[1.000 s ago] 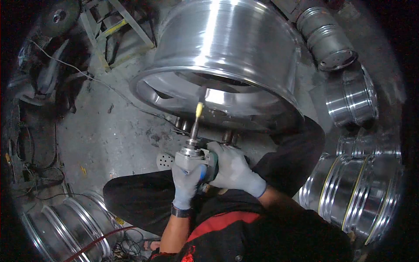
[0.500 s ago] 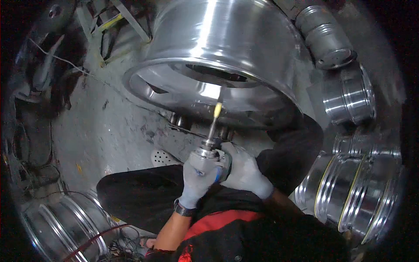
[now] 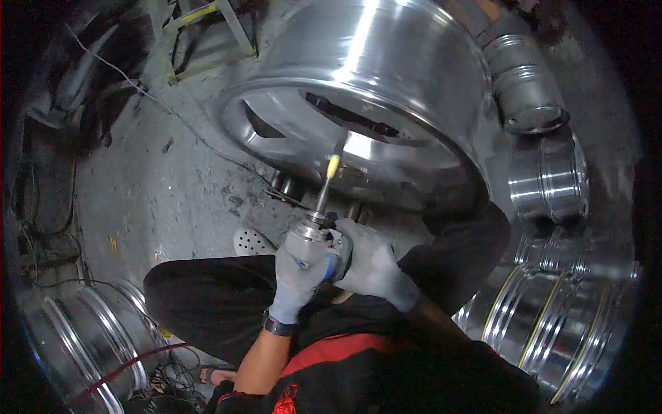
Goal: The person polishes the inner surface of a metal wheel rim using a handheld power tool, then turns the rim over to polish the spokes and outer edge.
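Observation:
A large polished metal wheel rim [image 3: 407, 65] is tilted in front of me, its open side facing my lap. My left hand [image 3: 296, 269], in a pale grey glove, wraps round the metal neck of a die grinder [image 3: 314, 228]. Closed on the body of the same tool is my gloved right hand [image 3: 376, 269]. The grinder's long shaft [image 3: 323, 196] carries a yellow sleeve [image 3: 333, 166] and a dark end, which reaches inside the rim and overlaps its inner face near a bright patch. My palms hide most of the tool's body.
Several shiny rims [image 3: 545, 324] stand at my right, with more cylindrical ones [image 3: 527, 90] behind. Other rims [image 3: 96, 338] lie at the lower left beside a red cable [image 3: 134, 362]. A thin cord [image 3: 186, 124] crosses the floor. A metal frame [image 3: 207, 41] stands at the back.
The camera view has shifted, so the rim sits further right. Both hands and the grinder now appear a little further left and higher, with the shaft tilted slightly more.

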